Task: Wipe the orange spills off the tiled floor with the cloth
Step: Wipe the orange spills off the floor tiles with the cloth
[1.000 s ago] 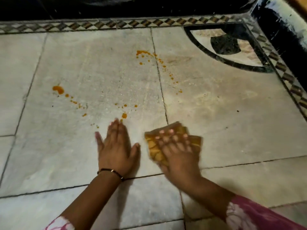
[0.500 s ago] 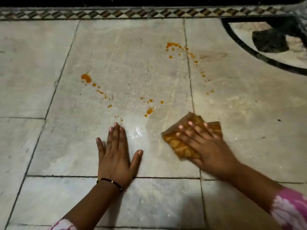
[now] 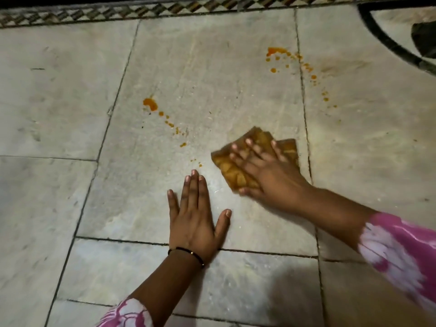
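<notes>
Both forearms are bare from the wrist up to the sleeve ends. Just behind the left hand point(image 3: 193, 223), a thin black cord bracelet point(image 3: 187, 254) with a small gold-coloured bead circles the wrist. Farther back sits the edge of a pink fabric sleeve with white blotchy print point(image 3: 127, 313). Behind the right hand point(image 3: 271, 178), a matching loose pink-and-white sleeve point(image 3: 398, 253) covers the arm, slightly blurred.
</notes>
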`<state>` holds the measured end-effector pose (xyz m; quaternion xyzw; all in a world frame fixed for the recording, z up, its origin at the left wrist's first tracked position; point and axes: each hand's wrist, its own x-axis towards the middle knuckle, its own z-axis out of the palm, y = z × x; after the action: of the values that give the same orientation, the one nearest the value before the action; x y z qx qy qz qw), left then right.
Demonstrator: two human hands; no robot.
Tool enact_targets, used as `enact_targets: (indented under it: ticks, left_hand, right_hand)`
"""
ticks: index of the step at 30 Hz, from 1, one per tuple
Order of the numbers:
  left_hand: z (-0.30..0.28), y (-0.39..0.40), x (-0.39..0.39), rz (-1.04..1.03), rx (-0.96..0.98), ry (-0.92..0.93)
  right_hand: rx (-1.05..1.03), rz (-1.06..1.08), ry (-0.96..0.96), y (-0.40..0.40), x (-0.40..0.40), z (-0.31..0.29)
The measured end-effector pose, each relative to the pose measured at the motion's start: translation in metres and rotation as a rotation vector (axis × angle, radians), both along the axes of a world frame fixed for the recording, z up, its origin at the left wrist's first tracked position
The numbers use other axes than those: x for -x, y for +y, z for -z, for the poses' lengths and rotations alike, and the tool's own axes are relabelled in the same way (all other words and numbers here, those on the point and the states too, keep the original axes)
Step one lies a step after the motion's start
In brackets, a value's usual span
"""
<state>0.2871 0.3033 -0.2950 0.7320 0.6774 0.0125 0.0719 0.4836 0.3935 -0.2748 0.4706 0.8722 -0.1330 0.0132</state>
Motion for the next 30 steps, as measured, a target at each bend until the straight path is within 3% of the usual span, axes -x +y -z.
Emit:
enact_targets:
  ticks: [3, 6, 9, 13, 17, 20, 25, 30]
  left_hand:
    - [0.000, -0.001, 0.000, -0.011, 0.002, -0.001]
    - [0.000, -0.001, -0.001, -0.009, 0.008, 0.001]
    - [0.000, -0.001, -0.001, -0.004, 0.015, 0.009]
    - [-0.001, -0.001, -0.002, -0.003, 0.014, -0.010]
    - [0.002, 0.000, 0.000, 0.001, 0.007, -0.023]
    - [0.002, -0.001, -0.001, -0.010, 0.011, -0.036]
    - [0.000, 0.000, -0.002, -0.010, 0.040, -0.048]
    - [0.000, 0.000, 0.001, 0.010, 0.033, -0.047]
  right_hand:
    - [-0.051, -0.027, 0.011, -0.030, -0.053, -0.001]
    - [0.032, 0.221, -0.012, -0.002, -0.077, -0.010]
    - [0.104, 0.393, -0.020, 0.042, -0.045, -0.011]
    - [0.101, 0.160, -0.052, 0.031, 0.010, -0.015]
    - [0.039, -0.054, -0.044, -0.039, -0.011, -0.011]
    - [0.023, 0.132, 0.001, -0.062, -0.064, -0.007]
    - [0.091, 0.477, -0.014, -0.001, -0.073, -0.009]
    - [0.111, 0.222, -0.053, 0.003, -0.050, -0.012]
